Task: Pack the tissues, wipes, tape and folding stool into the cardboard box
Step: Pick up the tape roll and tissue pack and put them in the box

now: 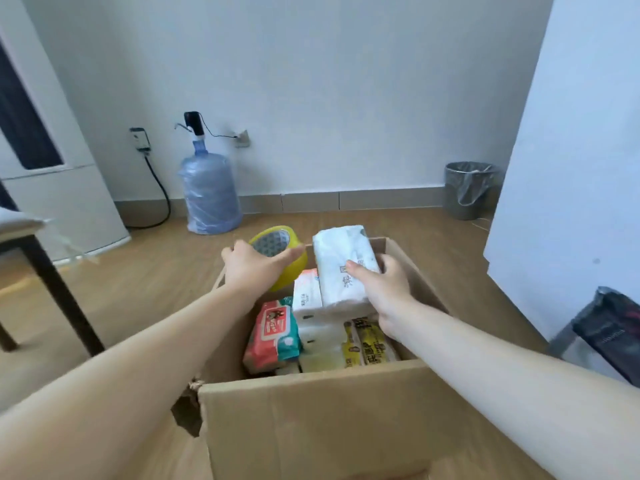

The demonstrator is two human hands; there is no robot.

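Note:
An open cardboard box (311, 410) stands on the wooden floor in front of me. My left hand (254, 266) grips a yellow roll of tape (277, 244) above the box's far left corner. My right hand (388, 292) holds a white pack of tissues (341, 261) over the far right of the box. Inside lie a red and teal pack of wipes (273, 336), white tissue packs (306, 299) and a yellow printed pack (369, 342). No folding stool is recognisable.
A blue water jug with a pump (207, 192) stands against the far wall. A grey bin with a liner (469, 188) sits at the right. A dark table leg (59, 292) is at the left, a dark bag (609, 334) at the right.

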